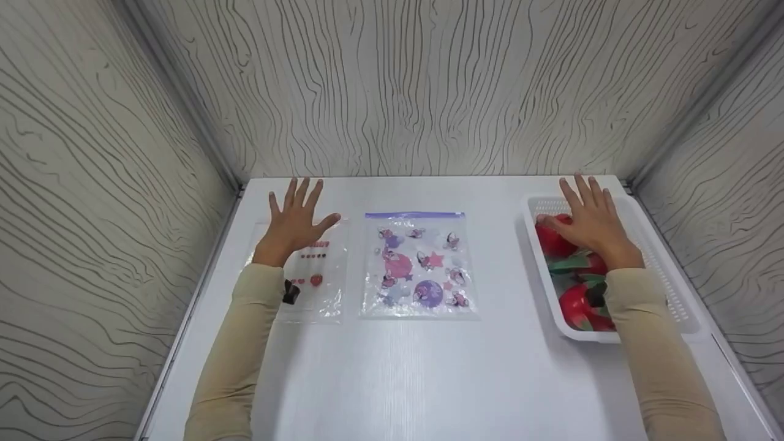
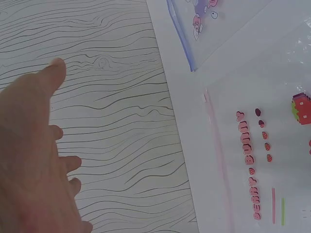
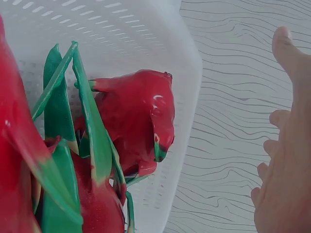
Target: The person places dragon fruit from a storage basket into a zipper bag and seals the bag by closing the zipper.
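Note:
My left hand (image 1: 290, 228), fingers spread, hovers over a clear zip bag (image 1: 324, 300) printed with strawberries and pink lettering; in the left wrist view the zip bag (image 2: 286, 160) lies flat beside it. A second clear zip bag (image 1: 419, 266), with a purple zip and pink and purple cartoon prints, lies in the middle of the table. On the right, my right hand (image 1: 594, 223) is held spread above a white plastic basket (image 1: 540, 269). Several red dragon fruits (image 3: 136, 119) with green-tipped scales lie in that basket, partly covered by the hand and sleeve in the head view.
The white table (image 1: 392, 373) meets wood-grain patterned panels (image 1: 392, 92) at the back and on both sides. The basket stands near the table's right edge, and the strawberry bag lies toward the left edge.

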Tool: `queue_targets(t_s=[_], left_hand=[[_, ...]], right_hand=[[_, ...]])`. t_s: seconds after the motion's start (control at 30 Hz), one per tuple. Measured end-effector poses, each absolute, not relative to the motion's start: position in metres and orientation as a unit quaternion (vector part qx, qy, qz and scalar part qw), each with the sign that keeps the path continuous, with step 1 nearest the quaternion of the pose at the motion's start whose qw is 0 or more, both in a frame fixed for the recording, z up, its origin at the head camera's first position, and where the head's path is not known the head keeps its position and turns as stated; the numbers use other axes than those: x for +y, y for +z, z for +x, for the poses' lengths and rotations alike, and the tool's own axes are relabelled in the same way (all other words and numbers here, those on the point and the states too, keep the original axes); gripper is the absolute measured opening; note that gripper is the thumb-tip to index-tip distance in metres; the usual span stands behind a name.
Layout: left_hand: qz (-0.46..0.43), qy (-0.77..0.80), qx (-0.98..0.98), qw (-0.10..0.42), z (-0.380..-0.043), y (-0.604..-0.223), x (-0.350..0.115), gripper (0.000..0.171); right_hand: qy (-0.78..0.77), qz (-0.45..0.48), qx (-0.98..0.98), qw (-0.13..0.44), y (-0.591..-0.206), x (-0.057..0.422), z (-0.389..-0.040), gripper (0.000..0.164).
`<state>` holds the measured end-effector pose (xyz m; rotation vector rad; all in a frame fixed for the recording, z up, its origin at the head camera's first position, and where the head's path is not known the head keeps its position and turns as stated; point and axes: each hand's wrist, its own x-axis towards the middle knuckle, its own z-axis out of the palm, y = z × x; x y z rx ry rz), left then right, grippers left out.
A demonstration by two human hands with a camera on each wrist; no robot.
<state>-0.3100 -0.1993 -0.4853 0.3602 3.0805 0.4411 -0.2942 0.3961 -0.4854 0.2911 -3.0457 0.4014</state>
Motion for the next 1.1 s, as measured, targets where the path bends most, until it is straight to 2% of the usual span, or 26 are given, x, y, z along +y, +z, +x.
queue_targets(t_s=[0.67,1.1], left_hand=[[0.134,0.177,0.975,0.031,-0.303,-0.482,-0.193,0.086],[0.147,0.195,0.97,0.008,-0.296,-0.483,-0.188,0.08]], right_hand=[[0.165,0.086,-0.982,0.033,-0.486,0.39,-0.286,0.099],[0.187,0.08,-0.979,0.016,-0.482,0.369,-0.285,0.098]])
